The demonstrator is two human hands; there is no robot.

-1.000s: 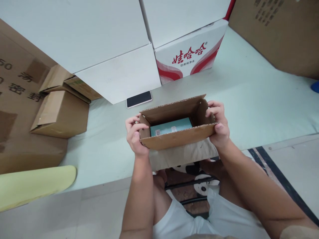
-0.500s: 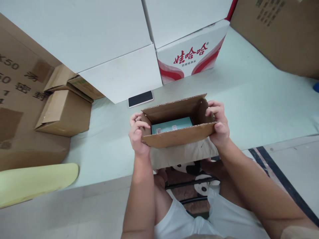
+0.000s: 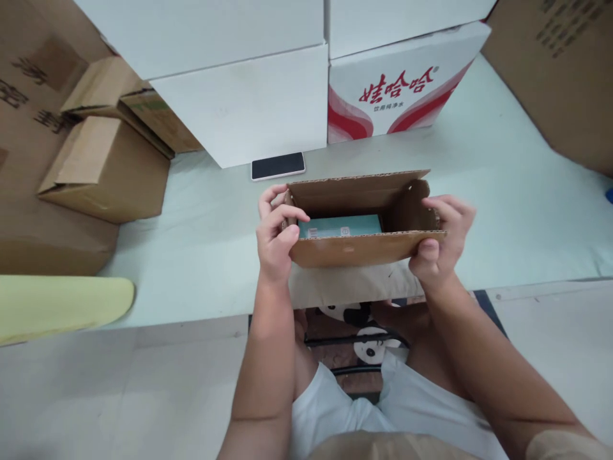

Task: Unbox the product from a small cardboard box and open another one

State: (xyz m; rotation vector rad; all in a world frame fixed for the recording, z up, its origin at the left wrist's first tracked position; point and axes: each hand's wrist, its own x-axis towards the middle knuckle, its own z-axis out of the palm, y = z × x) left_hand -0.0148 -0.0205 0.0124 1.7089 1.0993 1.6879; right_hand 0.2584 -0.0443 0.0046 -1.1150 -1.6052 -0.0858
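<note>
Counting off my feed here: one open brown box (image 3: 359, 252), with one teal box (image 3: 328, 227) inside, plus one left hand (image 3: 275, 246) and one right hand (image 3: 447, 255) at its ends. Just beyond it, one phone (image 3: 278, 166); past that I get four white cartons (image 3: 249, 108). Left of it, one yellow-green pad (image 3: 62, 303) and at least two small brown cartons (image 3: 127, 169), can't tell if three. Two big brown cartons (image 3: 565, 96), one either side.

A pale green covered surface (image 3: 201, 255) bears a dark-screened phone (image 3: 278, 166) at eleven o'clock, a white box (image 3: 249, 112) just behind it, a red-lettered carton (image 3: 397, 105) at one and a large brown carton (image 3: 565, 96) at two.
</note>
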